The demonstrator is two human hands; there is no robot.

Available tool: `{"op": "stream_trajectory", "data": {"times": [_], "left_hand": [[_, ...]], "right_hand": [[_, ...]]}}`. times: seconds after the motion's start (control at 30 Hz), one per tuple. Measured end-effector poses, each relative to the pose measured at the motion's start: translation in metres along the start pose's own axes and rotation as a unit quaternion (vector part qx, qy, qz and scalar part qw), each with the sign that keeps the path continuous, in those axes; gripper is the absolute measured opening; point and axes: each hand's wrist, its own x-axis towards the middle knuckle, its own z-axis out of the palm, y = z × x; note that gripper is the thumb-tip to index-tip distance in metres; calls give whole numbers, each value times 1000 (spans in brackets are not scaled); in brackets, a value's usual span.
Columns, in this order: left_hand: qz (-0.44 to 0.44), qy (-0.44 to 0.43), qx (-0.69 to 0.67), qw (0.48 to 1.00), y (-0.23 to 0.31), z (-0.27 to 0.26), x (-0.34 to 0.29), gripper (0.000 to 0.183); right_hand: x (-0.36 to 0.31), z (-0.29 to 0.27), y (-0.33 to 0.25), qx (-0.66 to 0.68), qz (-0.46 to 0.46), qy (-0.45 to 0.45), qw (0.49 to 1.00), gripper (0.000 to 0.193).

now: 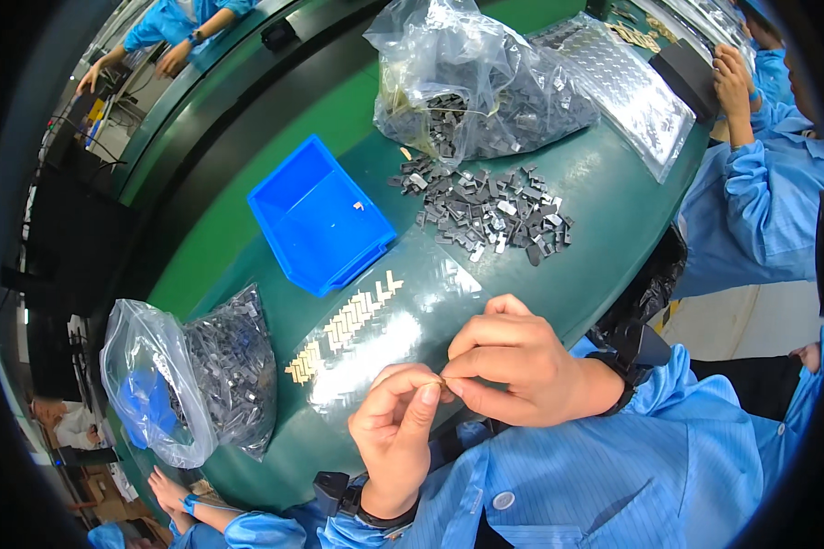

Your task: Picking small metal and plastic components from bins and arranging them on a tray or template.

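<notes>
My left hand [395, 435] and my right hand [526, 361] meet fingertip to fingertip, pinching a small thin brownish piece [443, 382] between them. Most of it is hidden by the fingers, so its exact kind cannot be made out. Just beyond my left hand, small tan L-shaped pieces [352, 320] lie in slanting rows on a clear plastic sheet [421, 284]. Farther off, to the right of these rows, small dark grey and black flat pieces [494, 209] are heaped loosely on the green table [604, 215].
A blue plastic bin [288, 242] stands beyond the rows, with one tiny piece inside. Open clear bags of dark parts sit at the far side [522, 101] and at left [233, 375]. Bubble wrap [632, 101] lies far right. Co-workers in blue [751, 201] sit around the table.
</notes>
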Motion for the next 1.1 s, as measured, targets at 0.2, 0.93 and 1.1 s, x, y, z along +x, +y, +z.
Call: {"op": "stream_trajectory", "data": {"times": [0.2, 0.93, 1.1], "left_hand": [[-5, 65, -1, 998, 1, -13, -10, 8], [561, -243, 539, 579, 37, 6, 1, 10], [563, -260, 546, 564, 37, 0, 2, 13]], "right_hand": [[-16, -57, 3, -14, 82, 87, 993, 2], [-31, -55, -2, 253, 154, -68, 953, 15], [-21, -35, -1, 357, 198, -165, 898, 19]]}}
